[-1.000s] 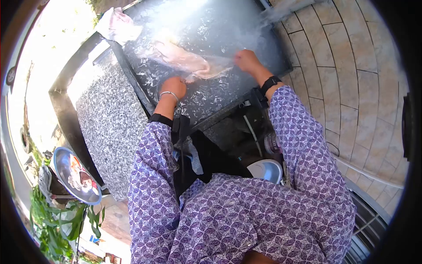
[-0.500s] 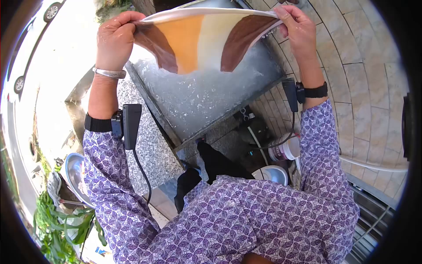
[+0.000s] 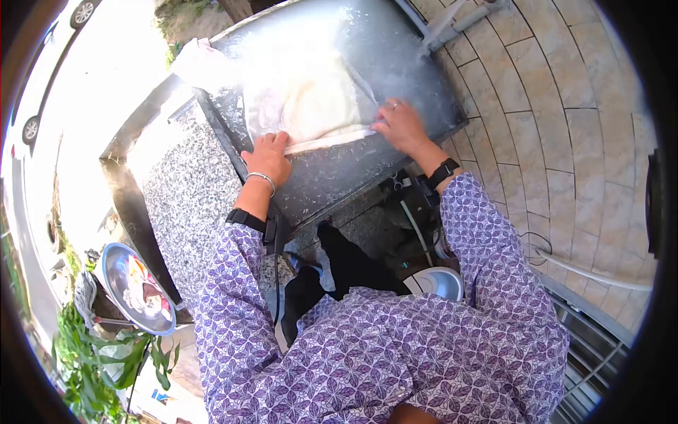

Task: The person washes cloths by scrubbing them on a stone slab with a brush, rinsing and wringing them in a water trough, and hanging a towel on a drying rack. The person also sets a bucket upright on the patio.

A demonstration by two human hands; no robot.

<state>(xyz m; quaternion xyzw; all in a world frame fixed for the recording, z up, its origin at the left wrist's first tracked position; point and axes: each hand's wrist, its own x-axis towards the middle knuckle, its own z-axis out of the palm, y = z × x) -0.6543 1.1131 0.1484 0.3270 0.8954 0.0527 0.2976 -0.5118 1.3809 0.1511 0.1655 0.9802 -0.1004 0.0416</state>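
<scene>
A wet, pale cloth lies spread on the grey stone slab, its far part washed out by glare. Along its near side runs a rolled or hemmed edge. My left hand grips the left end of that edge, fingers curled over it. At the right end, my right hand pinches the corner between thumb and fingers. Both hands rest low, close to the slab's surface. Exactly how much fabric sits under the fingers is hidden.
A speckled granite ledge adjoins the slab on the left. A metal basin with colourful fabric stands at the lower left. Another basin sits below the slab. A pipe and a white hose lie on the right.
Both hands have come down and closer together from the slab's far side. The cloth, held up and stretched with orange and brown patches showing, now lies flat on the slab.
</scene>
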